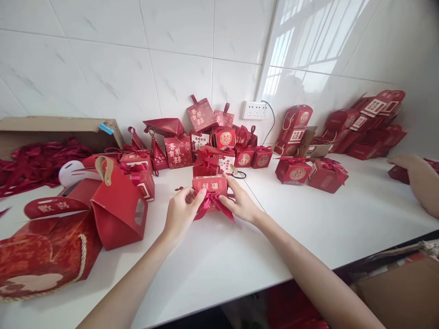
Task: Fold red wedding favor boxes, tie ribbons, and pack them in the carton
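A small red gift box (210, 183) with gold characters stands on the white table (308, 224) in front of me. A dark red ribbon (214, 203) is tied across its front. My left hand (181, 211) pinches the ribbon's left side, fingers closed. On the other side, my right hand (240, 200) grips the ribbon's right end and touches the box's side.
Many red gift boxes (219, 137) are heaped at the back wall and at the far right (363, 123). Larger red bags (118, 208) stand at the left. A cardboard box of red ribbons (41, 160) lies at far left. Another person's hand (416, 176) rests at the right edge.
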`<state>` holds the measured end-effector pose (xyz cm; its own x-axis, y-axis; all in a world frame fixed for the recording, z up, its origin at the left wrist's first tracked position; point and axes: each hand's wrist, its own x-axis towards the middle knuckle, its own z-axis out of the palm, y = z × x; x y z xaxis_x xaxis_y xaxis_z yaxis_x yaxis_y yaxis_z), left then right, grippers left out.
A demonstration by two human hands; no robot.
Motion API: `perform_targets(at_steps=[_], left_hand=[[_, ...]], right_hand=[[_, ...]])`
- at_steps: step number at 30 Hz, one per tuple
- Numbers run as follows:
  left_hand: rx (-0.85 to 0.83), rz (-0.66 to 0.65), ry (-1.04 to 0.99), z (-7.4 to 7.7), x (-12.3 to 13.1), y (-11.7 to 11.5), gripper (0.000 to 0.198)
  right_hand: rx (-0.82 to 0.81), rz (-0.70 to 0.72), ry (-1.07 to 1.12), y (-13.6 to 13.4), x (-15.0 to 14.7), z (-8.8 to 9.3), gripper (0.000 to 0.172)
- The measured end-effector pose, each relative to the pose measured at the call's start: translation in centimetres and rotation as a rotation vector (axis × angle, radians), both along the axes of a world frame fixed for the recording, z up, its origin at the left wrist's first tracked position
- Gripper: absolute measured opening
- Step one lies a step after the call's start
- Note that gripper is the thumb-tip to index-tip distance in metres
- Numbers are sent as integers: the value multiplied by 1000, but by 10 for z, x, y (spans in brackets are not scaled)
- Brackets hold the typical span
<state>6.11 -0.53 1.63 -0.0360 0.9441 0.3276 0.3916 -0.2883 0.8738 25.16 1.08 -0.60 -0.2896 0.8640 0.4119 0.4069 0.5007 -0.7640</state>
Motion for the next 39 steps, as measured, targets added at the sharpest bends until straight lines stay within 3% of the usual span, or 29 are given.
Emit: perform_targets(at_steps=[6,9,13,18,25,35,39], left_hand=[[-43,-168,-208,-3,-2,4,24],[-59,-168,-304,-2,-2,5,24],[-72,-160,-369,0,-4,6,24],[-85,-182,-379,0,-7,5,25],[-59,-234,-374,-5,-9,10,27],[31,-193,-234,-13,-11,10,22],[23,-203,-247,-13,-10,10,22]], right_hand=[[-154,25,223,-1,2,6,59],[-194,-20,302,-3,1,6,45],[-185,-65,315,-3,-2,5,46],[-122,-117,158,-3,-3,8,46],[-270,-6,390,-4,-2,16,43],[-373,42,648,-4,-5,16,36],[-264,19,660,-3,-5,14,35]])
